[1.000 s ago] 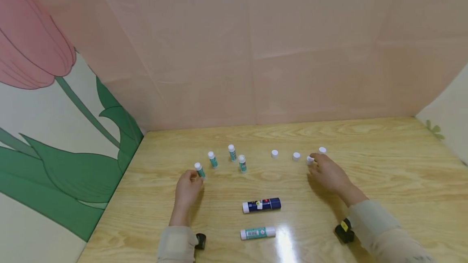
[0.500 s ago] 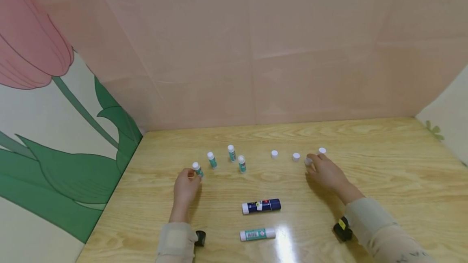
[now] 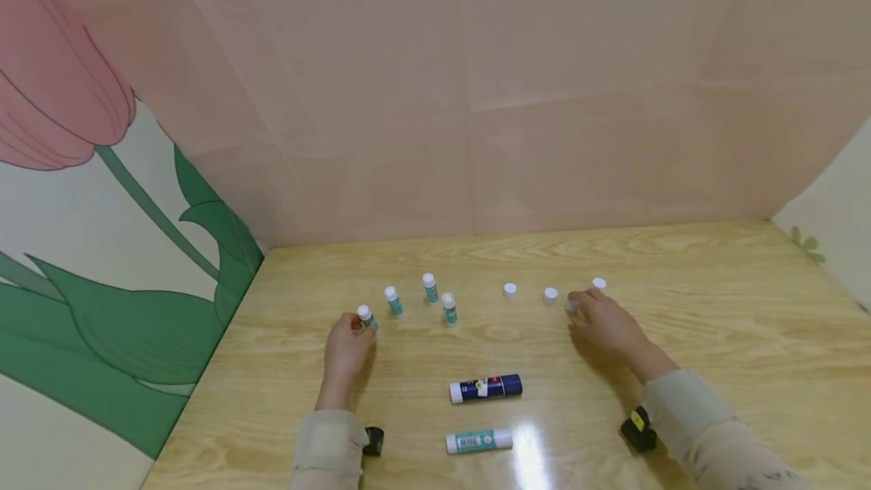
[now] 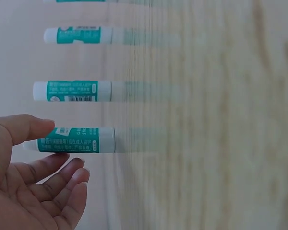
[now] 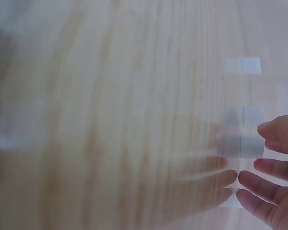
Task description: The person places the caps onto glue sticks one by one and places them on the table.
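Note:
My left hand (image 3: 347, 350) pinches a small teal-and-white glue stick (image 4: 69, 140) between thumb and index finger. It stands upright on the table, the leftmost in a group of several glue sticks. The other fingers of that hand curl loosely below it in the left wrist view. My right hand (image 3: 608, 324) holds a white cap (image 5: 252, 145) between thumb and fingertips, low on the table. In the head view the fingers partly cover this cap. Another white cap (image 3: 599, 283) sits just behind the right hand, and a white cap (image 3: 550, 296) stands to its left.
More upright glue sticks stand beside the left hand, such as one glue stick (image 3: 394, 302). One more white cap (image 3: 509, 290) sits near the middle. Nearer lie a large dark blue glue stick (image 3: 486, 389) and a teal-and-white glue stick (image 3: 479, 441). A pink wall rises behind.
My left hand and its glue stick have shifted slightly left. The right hand's cap has slid a little left and nearer, and its fingers cover more of it.

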`<state>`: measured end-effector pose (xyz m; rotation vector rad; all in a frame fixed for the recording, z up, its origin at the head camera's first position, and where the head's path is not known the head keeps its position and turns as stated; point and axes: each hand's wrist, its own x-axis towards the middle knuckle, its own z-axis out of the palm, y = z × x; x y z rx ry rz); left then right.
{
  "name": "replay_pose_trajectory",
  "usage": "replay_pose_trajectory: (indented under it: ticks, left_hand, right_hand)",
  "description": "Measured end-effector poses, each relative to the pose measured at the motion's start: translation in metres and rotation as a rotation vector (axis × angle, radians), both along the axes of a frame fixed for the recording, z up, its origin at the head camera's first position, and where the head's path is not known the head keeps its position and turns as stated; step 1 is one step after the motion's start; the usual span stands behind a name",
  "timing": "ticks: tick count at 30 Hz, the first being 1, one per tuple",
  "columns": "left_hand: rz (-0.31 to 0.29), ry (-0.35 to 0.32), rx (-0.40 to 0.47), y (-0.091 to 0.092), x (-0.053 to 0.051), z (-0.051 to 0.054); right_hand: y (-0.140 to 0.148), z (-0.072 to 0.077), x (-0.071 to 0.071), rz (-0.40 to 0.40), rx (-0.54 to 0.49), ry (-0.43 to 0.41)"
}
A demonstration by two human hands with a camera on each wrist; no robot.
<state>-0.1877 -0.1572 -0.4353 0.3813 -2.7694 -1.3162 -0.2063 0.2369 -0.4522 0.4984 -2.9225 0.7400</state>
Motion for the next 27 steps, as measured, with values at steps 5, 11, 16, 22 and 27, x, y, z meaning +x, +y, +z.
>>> replay_pose_trajectory:
  ticks: [5,11,16,22,27]
  left_hand:
    - [-0.004,-0.013,0.014,0.001,-0.001,-0.003]
    - [-0.030,0.000,-0.011,0.004,-0.001,-0.008]
    - [-0.055,0.016,-0.026,0.008,-0.004,-0.004]
    - [-0.059,0.014,-0.024,0.011,-0.007,-0.002]
    - [-0.063,0.044,-0.040,0.014,-0.010,-0.003]
  right_hand:
    - [0.000,-0.002,0.001,0.002,-0.011,-0.017]
    - [0.001,-0.005,0.004,0.009,-0.005,-0.014]
    - [0.003,-0.004,0.003,0.033,0.000,0.007]
    - [0.004,-0.003,0.004,0.030,-0.031,0.015]
    - [0.004,-0.004,0.005,0.024,-0.046,0.015]
